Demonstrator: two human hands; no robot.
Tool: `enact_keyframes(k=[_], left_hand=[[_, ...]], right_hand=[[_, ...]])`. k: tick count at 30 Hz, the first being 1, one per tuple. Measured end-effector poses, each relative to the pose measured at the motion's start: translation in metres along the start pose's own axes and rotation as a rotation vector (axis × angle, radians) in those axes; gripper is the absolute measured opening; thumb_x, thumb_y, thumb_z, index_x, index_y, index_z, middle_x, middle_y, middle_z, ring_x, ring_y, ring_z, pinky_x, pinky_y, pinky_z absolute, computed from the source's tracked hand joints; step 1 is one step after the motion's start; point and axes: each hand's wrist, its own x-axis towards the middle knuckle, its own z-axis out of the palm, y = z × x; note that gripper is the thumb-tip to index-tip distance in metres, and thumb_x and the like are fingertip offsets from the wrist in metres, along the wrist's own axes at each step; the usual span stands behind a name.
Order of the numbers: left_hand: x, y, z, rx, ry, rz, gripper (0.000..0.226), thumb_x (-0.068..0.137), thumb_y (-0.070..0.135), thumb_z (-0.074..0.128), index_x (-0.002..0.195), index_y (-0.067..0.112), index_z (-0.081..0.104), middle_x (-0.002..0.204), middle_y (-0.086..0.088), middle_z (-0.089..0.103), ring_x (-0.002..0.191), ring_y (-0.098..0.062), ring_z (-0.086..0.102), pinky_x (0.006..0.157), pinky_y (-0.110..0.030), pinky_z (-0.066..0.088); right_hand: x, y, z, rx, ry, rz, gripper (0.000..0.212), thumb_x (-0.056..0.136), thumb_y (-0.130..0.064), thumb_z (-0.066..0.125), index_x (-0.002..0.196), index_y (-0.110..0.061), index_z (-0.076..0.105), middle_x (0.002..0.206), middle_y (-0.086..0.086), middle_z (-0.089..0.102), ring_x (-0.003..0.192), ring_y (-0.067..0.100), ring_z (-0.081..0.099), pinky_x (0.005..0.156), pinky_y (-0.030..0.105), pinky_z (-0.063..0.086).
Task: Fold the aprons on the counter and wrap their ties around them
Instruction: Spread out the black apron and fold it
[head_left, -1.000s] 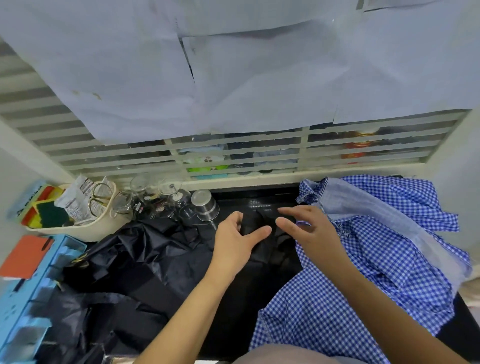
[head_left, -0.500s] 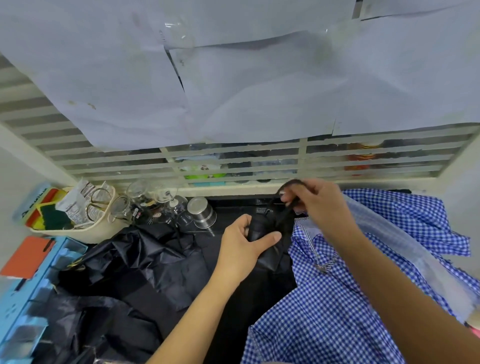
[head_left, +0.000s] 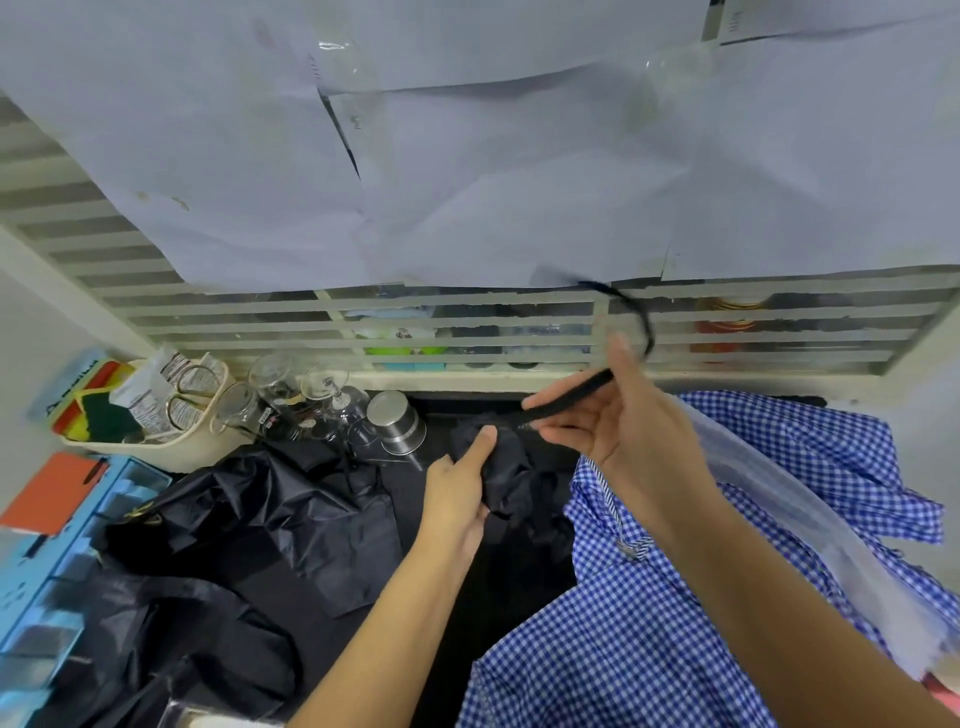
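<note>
A small bundled black apron (head_left: 511, 467) sits at the back middle of the dark counter. My left hand (head_left: 460, 491) grips its left side, thumb pressed on top. My right hand (head_left: 618, 415) pinches the apron's black tie (head_left: 566, 400), which runs taut from the bundle through my fingers, its blurred free end curling up over the slatted window. Loose black aprons (head_left: 249, 525) lie crumpled on the left. A blue-and-white checked apron (head_left: 649, 623) spreads over the right, under my right forearm.
Clear glasses (head_left: 291, 389) and a steel cup (head_left: 397, 423) stand at the back of the counter. A cream basket (head_left: 171, 441) with packets and sponges sits back left. A blue plastic drawer unit (head_left: 47, 582) stands at the left edge.
My right hand has drawn the tie out from the bundle and lifted it up and right; its free end now whips above my fingers. My left hand still holds the bundle.
</note>
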Motion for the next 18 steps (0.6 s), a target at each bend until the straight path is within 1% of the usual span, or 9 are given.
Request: enact_keyframes(k=[4,6,8,10,11,13,14,16,18], left_hand=[[0.008,0.007,-0.013,-0.077,0.094,0.062,0.007,0.091,0.007,0.059,0.091,0.003,0.066,0.087,-0.012,0.071,0.075,-0.02,0.07,0.069,-0.03,0.058],[0.009,0.014,-0.018,-0.114,0.111,0.088,0.009,0.092,0.006,0.057,0.088,0.004,0.065,0.083,-0.008,0.07,0.066,-0.013,0.07,0.056,-0.021,0.055],[0.009,0.018,-0.021,-0.091,0.116,0.114,0.01,0.094,0.009,0.057,0.089,0.005,0.065,0.084,-0.008,0.07,0.065,-0.011,0.07,0.053,-0.019,0.054],[0.008,0.018,-0.021,0.005,0.109,0.154,0.016,0.094,0.015,0.057,0.1,0.002,0.066,0.095,-0.013,0.071,0.082,-0.018,0.071,0.069,-0.027,0.059],[0.005,0.018,-0.019,0.062,0.106,0.197,0.022,0.095,0.017,0.057,0.107,0.0,0.064,0.101,-0.015,0.07,0.092,-0.024,0.069,0.081,-0.034,0.057],[0.001,0.015,-0.019,0.143,0.081,0.272,0.037,0.093,0.022,0.057,0.118,-0.005,0.057,0.108,-0.017,0.067,0.1,-0.028,0.065,0.092,-0.041,0.051],[0.001,0.013,-0.021,0.178,0.061,0.297,0.04,0.092,0.023,0.056,0.118,-0.008,0.053,0.101,-0.014,0.067,0.092,-0.023,0.065,0.088,-0.037,0.052],[-0.001,0.014,-0.021,0.192,0.05,0.299,0.016,0.094,0.017,0.051,0.099,0.002,0.054,0.077,-0.005,0.054,0.071,-0.012,0.053,0.069,-0.027,0.046],[-0.003,0.018,-0.022,0.135,0.028,0.215,0.015,0.095,0.016,0.048,0.083,0.008,0.052,0.071,-0.007,0.049,0.068,-0.016,0.049,0.066,-0.031,0.042]], right_hand=[[-0.018,0.023,-0.005,0.074,0.078,-0.016,0.051,0.101,-0.031,0.037,0.057,-0.008,0.05,0.056,0.01,0.058,0.064,0.02,0.065,0.078,0.028,0.057],[-0.026,0.041,-0.008,0.039,0.105,0.058,0.046,0.1,-0.031,0.039,0.059,-0.01,0.047,0.046,0.002,0.038,0.045,0.014,0.046,0.069,0.024,0.055],[-0.031,0.058,-0.01,-0.134,0.145,0.106,0.037,0.097,-0.03,0.048,0.064,-0.012,0.047,0.048,-0.002,0.028,0.041,0.009,0.029,0.049,0.017,0.042],[-0.033,0.074,-0.011,-0.431,0.16,0.075,0.025,0.089,-0.029,0.062,0.07,-0.015,0.055,0.054,-0.004,0.043,0.045,0.01,0.04,0.048,0.017,0.037],[-0.032,0.079,-0.009,-0.574,0.158,0.039,0.015,0.084,-0.032,0.068,0.077,-0.02,0.062,0.063,-0.008,0.056,0.055,0.006,0.054,0.056,0.015,0.042],[-0.028,0.088,-0.003,-0.737,0.148,0.001,0.021,0.077,-0.043,0.071,0.09,-0.028,0.064,0.082,-0.013,0.067,0.077,-0.003,0.062,0.072,0.015,0.048],[-0.025,0.091,0.001,-0.754,0.155,-0.002,0.026,0.076,-0.048,0.071,0.092,-0.029,0.063,0.083,-0.012,0.067,0.078,-0.003,0.062,0.072,0.015,0.048],[-0.019,0.094,0.011,-0.751,0.185,-0.004,0.028,0.078,-0.049,0.069,0.09,-0.025,0.06,0.077,-0.007,0.067,0.07,-0.001,0.063,0.065,0.014,0.047],[-0.013,0.098,0.019,-0.756,0.226,-0.017,0.026,0.081,-0.045,0.068,0.082,-0.022,0.056,0.067,-0.006,0.062,0.058,-0.001,0.06,0.056,0.012,0.044]])
